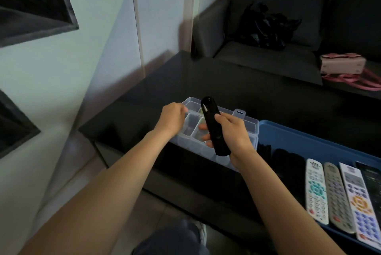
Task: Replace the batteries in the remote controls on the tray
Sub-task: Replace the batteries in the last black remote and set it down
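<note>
My right hand (233, 133) grips a long black remote (213, 123), held tilted above a clear plastic compartment box (191, 129) on the dark table. My left hand (172, 118) hovers over the box's left compartments with its fingers curled downward; what they hold, if anything, is hidden. A blue tray (299, 137) sits to the right of the box. On it lie several remotes: a white one with teal buttons (316, 191), a grey one (338, 197), a white one with orange buttons (359, 203), and dark ones behind them.
The dark glossy table (206, 81) stretches away behind the box. A grey sofa (268, 7) stands at the back with a black bag (266, 26) and a pink handbag (342, 65). A pale wall is on the left.
</note>
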